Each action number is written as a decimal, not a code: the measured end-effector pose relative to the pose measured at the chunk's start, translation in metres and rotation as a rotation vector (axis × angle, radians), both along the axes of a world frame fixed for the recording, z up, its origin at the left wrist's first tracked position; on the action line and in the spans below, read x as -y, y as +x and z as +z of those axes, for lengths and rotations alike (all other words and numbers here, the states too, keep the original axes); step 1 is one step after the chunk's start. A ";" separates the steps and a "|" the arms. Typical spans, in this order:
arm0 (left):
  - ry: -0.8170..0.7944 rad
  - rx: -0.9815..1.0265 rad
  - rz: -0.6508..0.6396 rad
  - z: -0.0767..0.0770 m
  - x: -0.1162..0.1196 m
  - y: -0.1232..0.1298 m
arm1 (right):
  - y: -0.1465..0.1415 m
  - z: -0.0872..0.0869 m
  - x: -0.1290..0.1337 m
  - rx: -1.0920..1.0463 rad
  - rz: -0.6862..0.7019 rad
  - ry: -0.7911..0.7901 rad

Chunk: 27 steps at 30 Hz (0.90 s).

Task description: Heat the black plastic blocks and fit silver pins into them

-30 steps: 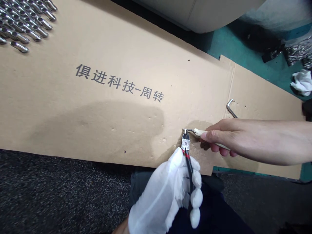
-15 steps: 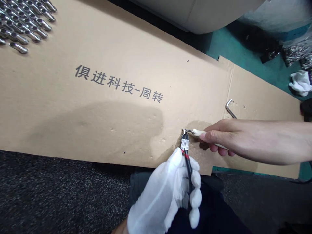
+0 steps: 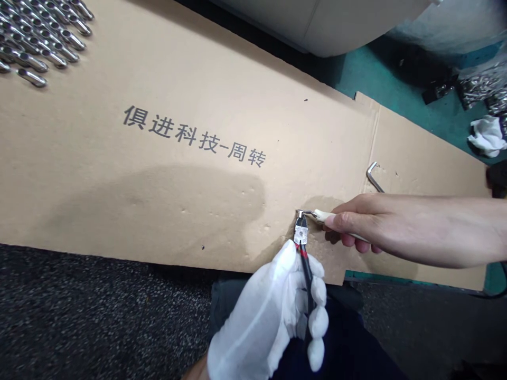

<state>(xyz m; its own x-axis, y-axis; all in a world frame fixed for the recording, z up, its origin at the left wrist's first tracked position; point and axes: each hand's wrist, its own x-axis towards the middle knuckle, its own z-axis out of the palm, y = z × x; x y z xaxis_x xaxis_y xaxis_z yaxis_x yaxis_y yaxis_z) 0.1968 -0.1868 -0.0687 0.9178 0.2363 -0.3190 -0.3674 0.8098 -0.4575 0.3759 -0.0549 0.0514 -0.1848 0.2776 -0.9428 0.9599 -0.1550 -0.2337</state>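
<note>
My left hand (image 3: 273, 311), in a white glove, is closed around the dark handles of a pair of pliers (image 3: 301, 234) with red bands. In the jaws sits a small shiny metal piece (image 3: 300, 214), just over the cardboard. My bare right hand (image 3: 352, 221) comes in from the right, closed on a tool with a cream handle (image 3: 322, 215). The thin metal tip of that tool reaches the small piece; whether it enters or only touches it, I cannot tell.
Beneath my hands lies a cardboard sheet (image 3: 190, 184) with printed characters. Rows of shiny metal tube pieces (image 3: 47, 37) stand at far left. A bent metal hex key (image 3: 373, 177) lies beyond my right hand. A pale bulky object (image 3: 336, 26) borders the back; a crumpled white cloth (image 3: 487, 136) is at right.
Both hands, the pliers and the tool keep practically the same position. Only a very slight shift of the whole view shows.
</note>
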 end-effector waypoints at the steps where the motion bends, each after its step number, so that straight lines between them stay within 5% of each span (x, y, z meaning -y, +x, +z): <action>1: -0.003 0.010 -0.004 -0.001 0.000 0.000 | 0.000 0.000 0.000 -0.004 0.007 0.004; 13: -0.051 -0.033 -0.051 0.010 -0.011 -0.004 | -0.002 -0.006 -0.003 0.061 0.116 -0.010; 27: -0.074 0.063 0.022 -0.001 0.001 0.000 | 0.002 -0.004 -0.002 0.017 0.012 -0.067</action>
<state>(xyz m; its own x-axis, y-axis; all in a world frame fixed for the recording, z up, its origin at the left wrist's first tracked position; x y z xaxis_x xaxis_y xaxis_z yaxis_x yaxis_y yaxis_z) 0.1966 -0.1876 -0.0698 0.9314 0.2346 -0.2784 -0.3537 0.7648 -0.5386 0.3774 -0.0528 0.0477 -0.1715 0.2112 -0.9623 0.9656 -0.1579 -0.2068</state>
